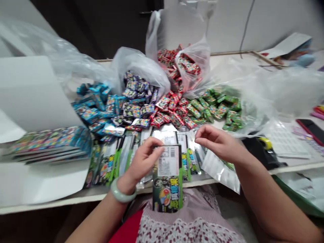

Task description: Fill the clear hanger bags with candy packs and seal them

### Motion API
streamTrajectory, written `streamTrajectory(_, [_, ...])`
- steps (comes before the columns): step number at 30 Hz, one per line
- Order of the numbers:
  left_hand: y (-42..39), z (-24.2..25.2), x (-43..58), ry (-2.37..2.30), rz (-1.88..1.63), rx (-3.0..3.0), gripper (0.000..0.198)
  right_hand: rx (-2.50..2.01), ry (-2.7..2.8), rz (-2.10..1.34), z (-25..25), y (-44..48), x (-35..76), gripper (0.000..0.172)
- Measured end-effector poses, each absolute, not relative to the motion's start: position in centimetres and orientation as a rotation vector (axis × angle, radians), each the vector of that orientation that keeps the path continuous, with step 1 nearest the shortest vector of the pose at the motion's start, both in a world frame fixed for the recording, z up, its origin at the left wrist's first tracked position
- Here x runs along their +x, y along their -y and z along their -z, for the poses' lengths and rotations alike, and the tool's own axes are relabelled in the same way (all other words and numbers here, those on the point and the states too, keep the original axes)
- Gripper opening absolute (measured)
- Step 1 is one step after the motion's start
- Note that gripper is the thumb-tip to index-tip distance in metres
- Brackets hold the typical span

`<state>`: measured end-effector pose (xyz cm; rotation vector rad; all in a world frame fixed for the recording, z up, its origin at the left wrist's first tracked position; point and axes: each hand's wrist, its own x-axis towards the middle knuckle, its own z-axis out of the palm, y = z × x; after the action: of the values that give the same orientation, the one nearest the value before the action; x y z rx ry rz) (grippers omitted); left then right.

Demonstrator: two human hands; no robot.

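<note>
Wears spotted garment (187,233) nearest the camera; pinches printed pouch (167,184) at top with left hand (144,158), overlapping table (298,166) edge, perhaps for steadiness; holds right hand (219,142) half-curled, visibly empty, near wrapped sweets (174,109) heaped by colour, seemingly to separate kinds.

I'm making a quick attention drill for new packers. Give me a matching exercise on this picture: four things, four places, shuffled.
Things
1. Blue packets
2. Green packets
3. Black-and-green packet with a white label
4. Phone with a red edge

Places
A. At the top corner, by the fingers of the left hand
B. Near the right edge of the picture
C. At the left end of the row of coloured heaps
D. At the right end of that row

Pairs
1-C; 2-D; 3-A; 4-B
</note>
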<state>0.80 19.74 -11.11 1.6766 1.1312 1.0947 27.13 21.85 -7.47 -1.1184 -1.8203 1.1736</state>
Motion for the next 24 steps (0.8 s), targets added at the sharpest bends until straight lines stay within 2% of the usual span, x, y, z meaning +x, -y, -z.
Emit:
streamTrajectory(3, [-19.4, 11.1, 0.8, -1.081, -1.108, 1.67, 0.007, -1.001, 2.096, -1.158, 4.2, -22.4, 22.8, 0.009])
streamTrajectory(6, [-19.2, 10.9, 0.5, -1.045, -1.123, 1.629, 0.007, -1.027, 2.309, -1.159, 3.1, -23.4, 20.0, 0.007])
streamTrajectory(11, [-19.0, 11.1, 0.2, -0.994, -1.156, 1.538, 0.007, -1.126, 2.458, -1.179, 3.4, -24.6, 18.2, 0.009])
streamTrajectory(24, [-18.8, 11.5, 0.1, -1.002, -1.198, 1.589, 0.01, -1.224, 2.413, -1.101, 4.7, -24.0, 17.6, 0.007])
